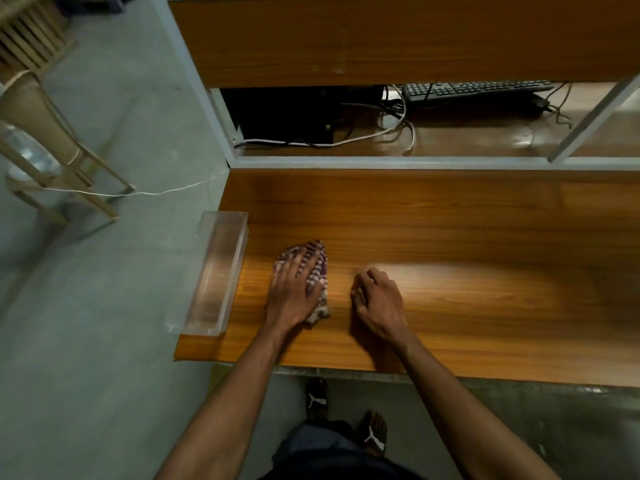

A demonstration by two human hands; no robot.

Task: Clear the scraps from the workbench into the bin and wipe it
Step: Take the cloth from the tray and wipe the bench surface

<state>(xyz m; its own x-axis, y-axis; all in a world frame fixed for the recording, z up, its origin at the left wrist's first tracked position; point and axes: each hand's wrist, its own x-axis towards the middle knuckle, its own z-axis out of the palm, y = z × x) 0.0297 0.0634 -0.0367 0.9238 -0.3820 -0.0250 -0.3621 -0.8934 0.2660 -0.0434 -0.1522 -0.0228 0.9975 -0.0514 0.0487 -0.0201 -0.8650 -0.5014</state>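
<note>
On the workbench (450, 237) | left hand (294, 289) flat on cloth (320, 258) | right hand (375, 297) curled (contents unclear)

Wood-grain bench (450, 237). Striped cloth (317, 271) lies on it near the left end. Clear plastic bin (211, 271) sits at the left edge, overhanging. Both hands rest on top.

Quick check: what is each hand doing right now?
Left hand: open, fingers spread flat on the cloth.
Right hand: fingers curled; contents cannot be told.
</note>
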